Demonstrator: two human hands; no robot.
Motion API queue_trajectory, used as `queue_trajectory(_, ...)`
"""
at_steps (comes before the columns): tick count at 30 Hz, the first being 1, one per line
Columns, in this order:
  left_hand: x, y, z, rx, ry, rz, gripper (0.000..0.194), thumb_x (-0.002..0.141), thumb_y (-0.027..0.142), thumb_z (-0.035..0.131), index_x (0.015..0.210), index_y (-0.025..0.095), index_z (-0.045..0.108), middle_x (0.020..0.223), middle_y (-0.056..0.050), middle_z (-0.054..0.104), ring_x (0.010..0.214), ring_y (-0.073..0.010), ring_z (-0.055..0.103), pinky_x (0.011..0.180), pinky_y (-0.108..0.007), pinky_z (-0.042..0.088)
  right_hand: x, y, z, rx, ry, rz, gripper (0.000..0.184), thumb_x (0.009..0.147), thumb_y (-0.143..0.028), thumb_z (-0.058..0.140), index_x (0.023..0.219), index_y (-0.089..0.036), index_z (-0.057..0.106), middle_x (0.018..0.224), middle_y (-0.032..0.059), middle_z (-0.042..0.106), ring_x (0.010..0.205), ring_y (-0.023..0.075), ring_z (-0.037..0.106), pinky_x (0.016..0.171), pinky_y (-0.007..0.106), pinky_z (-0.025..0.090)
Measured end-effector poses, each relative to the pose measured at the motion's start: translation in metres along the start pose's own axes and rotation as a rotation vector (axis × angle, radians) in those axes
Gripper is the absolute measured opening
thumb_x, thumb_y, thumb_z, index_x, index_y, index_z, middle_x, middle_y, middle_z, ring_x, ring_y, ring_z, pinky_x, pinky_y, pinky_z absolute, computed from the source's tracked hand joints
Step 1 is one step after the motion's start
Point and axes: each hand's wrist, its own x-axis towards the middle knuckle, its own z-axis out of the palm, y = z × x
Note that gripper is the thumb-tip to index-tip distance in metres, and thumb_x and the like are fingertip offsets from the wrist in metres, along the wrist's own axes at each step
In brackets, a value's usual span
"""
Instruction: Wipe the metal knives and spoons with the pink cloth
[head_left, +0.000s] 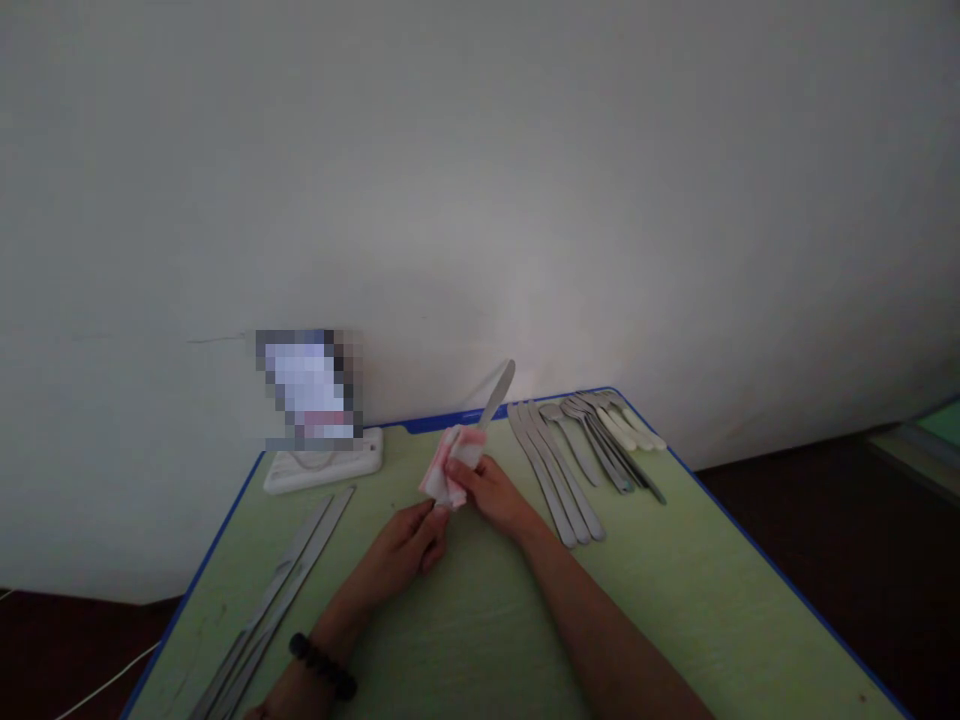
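My right hand (491, 490) is closed around a pink and white cloth (450, 468) that wraps the lower part of a table knife (498, 393), whose blade sticks up and away toward the wall. My left hand (409, 545), with a dark bead bracelet at the wrist, pinches the near end of the knife handle just below the cloth. Both hands hover over the middle of a green table with a blue edge (675, 600).
A row of knives, forks and spoons (577, 450) lies at the table's far right. Long metal pieces (277, 590) lie along the left side. A white stand (322, 465) with a blurred screen sits against the wall at the far left.
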Motion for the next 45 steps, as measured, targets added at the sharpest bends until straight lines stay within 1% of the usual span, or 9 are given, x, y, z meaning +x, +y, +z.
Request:
queue_trajectory(6,0.002,-0.001,0.001,-0.147,0.031,-0.036,0.048,0.086,0.062,0.038,0.064,0.02,0.044,0.045,0.008,0.039,0.043,-0.0095,0.033,0.047,-0.023,0.028,0.0,0.0,0.004,-0.048,0.095,0.004,0.036,0.069,-0.05,0.067,0.06,-0.016,0.057,0.056,-0.002,0.055,0.053,0.0104,0.045,0.054,0.023,0.036)
queue_trajectory(12,0.002,-0.003,-0.004,-0.204,-0.011,-0.067,0.048,0.085,0.06,0.04,0.06,0.02,0.043,0.042,0.007,0.04,0.042,-0.0091,0.033,0.047,-0.023,0.027,0.013,0.004,0.005,0.36,0.381,0.013,0.033,0.068,-0.05,0.065,0.069,-0.018,0.059,0.061,0.0005,0.06,0.053,0.0131,0.052,0.047,0.023,0.038)
queue_trajectory(16,0.0,-0.004,0.0,-0.194,0.089,0.021,0.039,0.088,0.055,0.041,0.071,0.02,0.044,0.05,0.008,0.041,0.044,-0.0083,0.036,0.046,-0.021,0.028,0.016,0.0,0.006,0.463,0.486,0.015,0.027,0.069,-0.046,0.064,0.069,-0.02,0.055,0.055,-0.0032,0.056,0.044,0.0114,0.046,0.038,0.023,0.031)
queue_trajectory(20,-0.001,-0.004,0.004,-0.081,0.164,0.063,0.03,0.089,0.05,0.044,0.085,0.02,0.046,0.052,0.01,0.042,0.043,-0.0085,0.039,0.045,-0.019,0.03,0.016,0.002,0.006,0.452,0.59,-0.052,0.028,0.071,-0.046,0.061,0.066,-0.019,0.054,0.053,-0.0038,0.054,0.043,0.0101,0.043,0.038,0.023,0.029)
queue_trajectory(25,0.001,-0.003,0.004,0.089,0.23,0.075,0.03,0.092,0.046,0.037,0.085,0.02,0.05,0.048,0.008,0.045,0.041,-0.011,0.043,0.047,-0.022,0.033,0.016,0.011,0.004,0.254,0.524,-0.066,0.038,0.073,-0.054,0.057,0.059,-0.02,0.05,0.047,-0.0046,0.046,0.042,0.0106,0.039,0.041,0.025,0.031)
queue_trajectory(30,0.002,-0.003,0.005,0.123,0.225,0.074,0.031,0.092,0.044,0.036,0.075,0.021,0.046,0.048,0.008,0.044,0.042,-0.0112,0.043,0.048,-0.023,0.034,0.011,0.013,0.003,0.011,0.433,-0.107,0.038,0.071,-0.052,0.062,0.058,-0.018,0.051,0.052,-0.0031,0.048,0.051,0.0104,0.041,0.051,0.025,0.035)
queue_trajectory(36,0.004,-0.009,0.008,-0.008,0.283,0.067,0.019,0.085,0.04,0.048,0.085,0.022,0.041,0.059,0.009,0.044,0.044,-0.0089,0.041,0.043,-0.02,0.031,0.012,0.012,0.004,0.055,0.443,-0.09,0.037,0.071,-0.051,0.06,0.058,-0.019,0.05,0.052,-0.0028,0.048,0.052,0.0113,0.042,0.051,0.024,0.035)
queue_trajectory(39,0.006,-0.009,0.008,-0.048,0.26,0.069,0.023,0.079,0.036,0.056,0.086,0.023,0.038,0.069,0.008,0.048,0.048,-0.0077,0.042,0.045,-0.019,0.031,0.012,0.013,0.004,0.05,0.441,-0.09,0.038,0.072,-0.053,0.059,0.058,-0.019,0.048,0.052,-0.0032,0.047,0.05,0.0108,0.04,0.049,0.025,0.034)
queue_trajectory(45,0.003,-0.004,0.006,0.1,0.236,0.057,0.019,0.087,0.039,0.045,0.088,0.02,0.047,0.057,0.008,0.044,0.046,-0.0104,0.041,0.047,-0.022,0.032,0.008,0.008,0.006,-0.058,0.43,-0.107,0.039,0.074,-0.052,0.058,0.056,-0.019,0.048,0.05,-0.0032,0.043,0.05,0.0103,0.038,0.048,0.024,0.032)
